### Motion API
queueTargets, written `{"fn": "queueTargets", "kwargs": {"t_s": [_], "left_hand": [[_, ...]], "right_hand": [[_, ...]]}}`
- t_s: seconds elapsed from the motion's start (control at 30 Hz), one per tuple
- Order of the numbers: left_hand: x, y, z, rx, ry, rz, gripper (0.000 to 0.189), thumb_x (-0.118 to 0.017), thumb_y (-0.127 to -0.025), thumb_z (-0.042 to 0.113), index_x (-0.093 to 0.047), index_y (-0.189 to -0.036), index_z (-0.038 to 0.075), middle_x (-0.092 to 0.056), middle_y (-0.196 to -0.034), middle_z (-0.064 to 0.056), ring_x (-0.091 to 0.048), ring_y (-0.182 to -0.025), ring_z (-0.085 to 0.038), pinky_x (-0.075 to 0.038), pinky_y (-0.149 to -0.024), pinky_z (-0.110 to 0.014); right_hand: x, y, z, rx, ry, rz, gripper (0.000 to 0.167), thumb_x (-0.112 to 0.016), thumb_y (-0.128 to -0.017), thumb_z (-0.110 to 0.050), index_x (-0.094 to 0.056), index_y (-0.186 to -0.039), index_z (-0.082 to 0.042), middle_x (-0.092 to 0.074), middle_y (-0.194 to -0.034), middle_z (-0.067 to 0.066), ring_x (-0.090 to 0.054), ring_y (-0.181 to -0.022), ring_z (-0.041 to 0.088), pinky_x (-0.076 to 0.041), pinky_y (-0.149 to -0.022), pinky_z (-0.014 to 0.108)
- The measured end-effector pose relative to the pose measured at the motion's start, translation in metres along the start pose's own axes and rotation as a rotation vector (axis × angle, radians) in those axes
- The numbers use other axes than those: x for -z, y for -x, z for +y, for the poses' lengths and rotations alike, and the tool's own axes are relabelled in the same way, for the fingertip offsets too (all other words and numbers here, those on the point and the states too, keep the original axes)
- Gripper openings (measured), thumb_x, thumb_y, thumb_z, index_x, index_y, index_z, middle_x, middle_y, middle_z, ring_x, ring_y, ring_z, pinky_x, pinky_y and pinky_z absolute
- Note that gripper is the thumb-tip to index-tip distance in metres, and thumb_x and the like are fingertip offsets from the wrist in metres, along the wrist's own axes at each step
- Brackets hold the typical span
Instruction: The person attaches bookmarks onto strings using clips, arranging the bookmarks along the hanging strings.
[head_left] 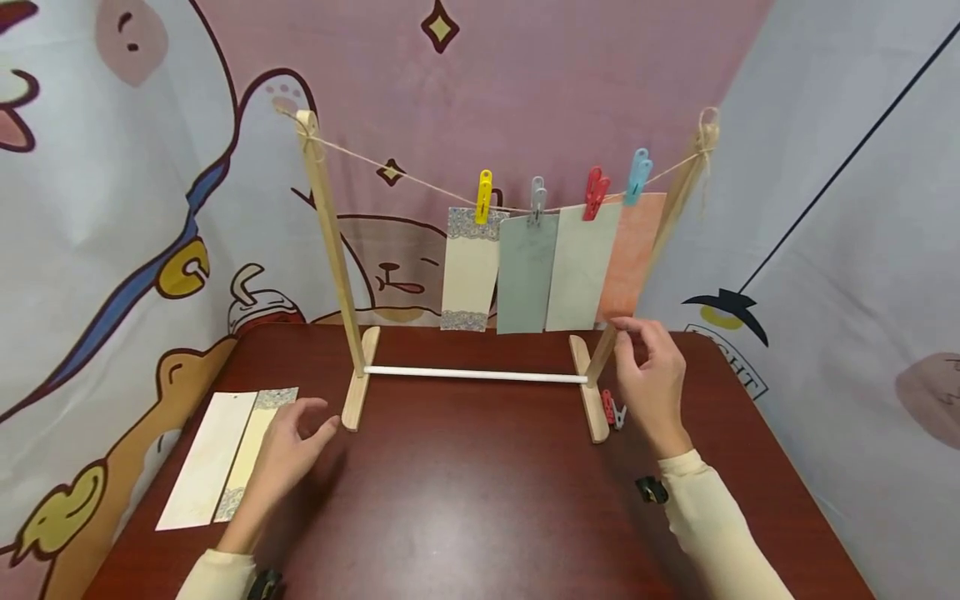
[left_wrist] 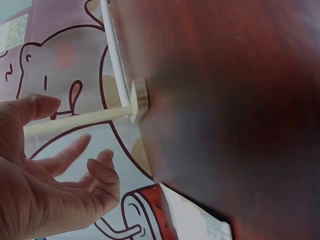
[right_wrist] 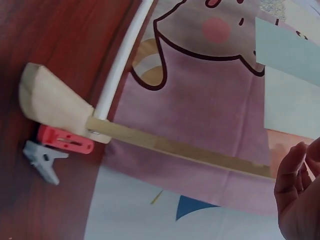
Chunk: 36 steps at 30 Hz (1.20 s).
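Note:
My left hand (head_left: 288,442) hovers by the two cards at the table's left, thumb and fingers spread apart with nothing between them. One is a plain white card (head_left: 206,458); beside it lies a cream card with patterned ends (head_left: 243,462). My right hand (head_left: 655,371) is raised at the right post, fingers loosely bent, fingertips close to the lower edge of the orange card (head_left: 637,250). On the twine also hang a pale card (head_left: 585,267), a grey-green card (head_left: 527,275) and a patterned cream card (head_left: 470,271). Yellow (head_left: 483,197), grey, red and blue clothespins clip them.
The wooden stand has a left post (head_left: 333,250), a right post (head_left: 678,196) and a white crossbar (head_left: 472,374). By its right foot lie a red clothespin (right_wrist: 65,139) and a grey clothespin (right_wrist: 44,161) on the brown table (head_left: 465,500). A printed cloth hangs behind.

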<state>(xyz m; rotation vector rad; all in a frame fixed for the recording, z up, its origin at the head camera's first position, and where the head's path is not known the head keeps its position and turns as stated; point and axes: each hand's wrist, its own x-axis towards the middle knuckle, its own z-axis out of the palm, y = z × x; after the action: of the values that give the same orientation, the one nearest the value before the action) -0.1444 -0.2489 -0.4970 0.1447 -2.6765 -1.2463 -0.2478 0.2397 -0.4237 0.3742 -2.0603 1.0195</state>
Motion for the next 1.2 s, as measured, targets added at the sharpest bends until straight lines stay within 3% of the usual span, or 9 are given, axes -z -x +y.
{"fn": "queueTargets", "kwargs": {"t_s": [0.2,0.33,0.47,0.63,0.73,0.83,1.0,1.2], "left_hand": [[0.012,0.016,-0.015,0.117,0.006,0.021,0.062,-0.078,-0.100,0.022,-0.051,-0.147,-0.009,-0.054,-0.135,-0.033,-0.060,-0.099,-0.036,-0.047,-0.079,-0.041],[0.019,0.027,-0.025,0.136,-0.058,0.035,0.067,-0.078,-0.098,0.021,-0.048,-0.148,-0.013,-0.052,-0.135,-0.036,-0.061,-0.102,-0.043,-0.049,-0.081,-0.047],[0.028,0.033,-0.036,0.139,-0.094,0.005,0.062,-0.078,-0.098,0.021,-0.054,-0.143,-0.014,-0.049,-0.134,-0.038,-0.060,-0.099,-0.042,-0.048,-0.077,-0.047],[0.030,0.030,-0.043,0.115,-0.099,0.006,0.057,-0.078,-0.098,0.022,-0.060,-0.139,-0.012,-0.051,-0.131,-0.040,-0.060,-0.093,-0.038,-0.046,-0.073,-0.042],[0.030,0.027,-0.043,0.101,-0.106,0.029,0.056,-0.080,-0.097,0.021,-0.061,-0.137,-0.012,-0.053,-0.128,-0.039,-0.059,-0.090,-0.037,-0.047,-0.074,-0.045],[0.030,0.025,-0.042,0.114,-0.114,0.020,0.056,-0.079,-0.096,0.019,-0.059,-0.137,-0.014,-0.053,-0.128,-0.040,-0.060,-0.096,-0.044,-0.049,-0.082,-0.054],[0.033,0.018,-0.041,0.179,-0.132,-0.022,0.061,-0.077,-0.097,0.019,-0.054,-0.140,-0.019,-0.048,-0.135,-0.042,-0.051,-0.120,-0.059,-0.041,-0.101,-0.068],[0.040,0.022,-0.048,0.271,-0.193,-0.029,0.073,-0.078,-0.097,0.022,-0.045,-0.143,-0.023,-0.042,-0.131,-0.047,-0.045,-0.122,-0.065,-0.040,-0.100,-0.071]], "right_hand": [[0.000,0.017,0.013,-0.089,0.059,-0.091,0.019,-0.064,-0.104,0.001,-0.078,-0.118,0.001,-0.075,-0.112,0.012,-0.065,-0.093,0.020,-0.044,-0.081,0.021],[0.000,0.034,0.024,-0.167,0.095,-0.165,0.018,-0.064,-0.105,-0.001,-0.076,-0.119,0.000,-0.075,-0.111,0.012,-0.063,-0.089,0.019,-0.046,-0.077,0.024],[0.001,0.043,0.030,-0.251,0.111,-0.259,0.019,-0.064,-0.108,-0.007,-0.076,-0.122,-0.003,-0.077,-0.110,0.011,-0.065,-0.085,0.020,-0.045,-0.069,0.020],[0.006,0.044,0.033,-0.300,0.138,-0.365,0.021,-0.062,-0.109,-0.009,-0.074,-0.126,-0.004,-0.079,-0.111,0.011,-0.068,-0.083,0.021,-0.048,-0.065,0.022],[0.012,0.044,0.037,-0.317,0.178,-0.417,0.022,-0.061,-0.108,-0.009,-0.074,-0.126,-0.003,-0.077,-0.108,0.013,-0.065,-0.080,0.022,-0.048,-0.065,0.031],[0.018,0.047,0.042,-0.321,0.236,-0.468,0.022,-0.064,-0.106,-0.009,-0.075,-0.123,0.000,-0.072,-0.109,0.018,-0.061,-0.083,0.028,-0.046,-0.069,0.042],[0.027,0.048,0.053,-0.338,0.305,-0.558,0.026,-0.068,-0.104,-0.010,-0.073,-0.123,0.006,-0.064,-0.116,0.028,-0.059,-0.097,0.039,-0.045,-0.078,0.054],[0.027,0.053,0.061,-0.415,0.309,-0.709,0.038,-0.069,-0.106,-0.017,-0.066,-0.130,0.011,-0.059,-0.118,0.031,-0.055,-0.102,0.040,-0.047,-0.079,0.054]]}}
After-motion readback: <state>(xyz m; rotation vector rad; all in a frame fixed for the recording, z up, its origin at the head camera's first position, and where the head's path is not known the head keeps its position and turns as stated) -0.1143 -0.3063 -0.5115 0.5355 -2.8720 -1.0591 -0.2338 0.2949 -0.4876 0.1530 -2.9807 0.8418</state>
